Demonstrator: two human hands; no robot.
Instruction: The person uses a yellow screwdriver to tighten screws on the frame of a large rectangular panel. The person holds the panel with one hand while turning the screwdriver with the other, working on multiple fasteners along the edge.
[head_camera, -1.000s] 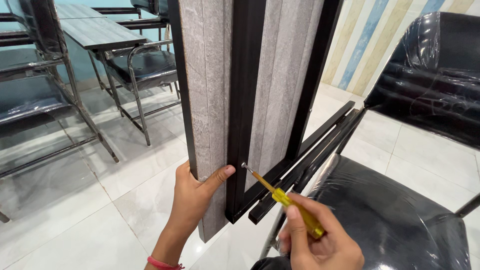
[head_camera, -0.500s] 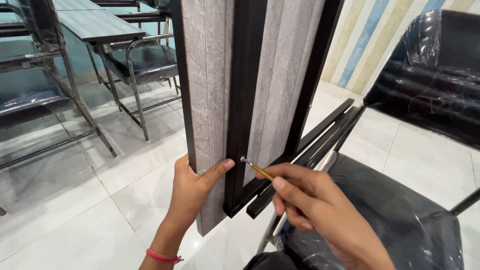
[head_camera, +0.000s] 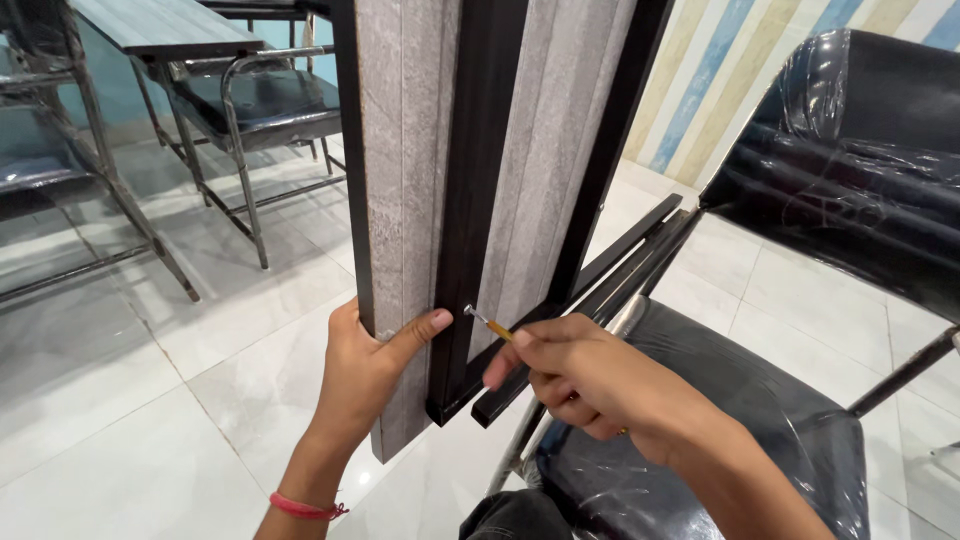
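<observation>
Screwdriver (head_camera: 492, 326) sits clamped in the right hand (head_camera: 585, 385) grip, tip touching black frame (head_camera: 480, 200).

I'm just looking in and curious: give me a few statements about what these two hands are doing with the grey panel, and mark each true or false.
1. The left hand grips the upright grey panel with black metal frame. True.
2. The right hand holds a hammer. False: it holds a thin yellow-handled screwdriver.
3. The screwdriver tip meets the black frame bar. True.
4. A blue band circles the left wrist. False: the wristband is pink-red.
5. The black plastic-wrapped chair stands at the right. True.
</observation>
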